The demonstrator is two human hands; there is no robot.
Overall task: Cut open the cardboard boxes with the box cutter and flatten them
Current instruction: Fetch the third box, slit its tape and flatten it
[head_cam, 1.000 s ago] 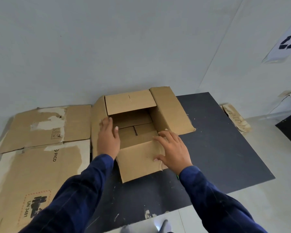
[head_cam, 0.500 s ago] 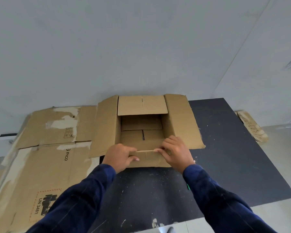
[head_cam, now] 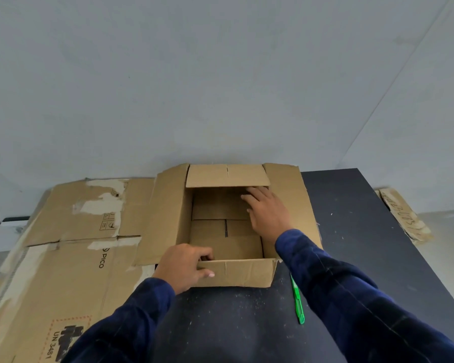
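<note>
The left hand (head_cam: 184, 265) grip grasps the near flap (head_cam: 241, 273) of the cardboard box (head_cam: 168, 213); right hand (head_cam: 268, 213) grip released inside.

Cardboard box (head_cam: 244, 273): plain brown, shadowed darker inside. Box cutter (head_cam: 298, 299): bright green. My left sleeve (head_cam: 131, 323), my right sleeve (head_cam: 351, 297): dark navy, faint check lines. Tabletop (head_cam: 364, 231): black, pale specks. Flattened cardboard (head_cam: 71, 271): brown, white torn patches, black PICO print, red dashed frame round black UN 3481 mark. Wall (head_cam: 220, 74): pale grey. Cardboard scrap (head_cam: 401, 216): tan, dark scribbles.
</note>
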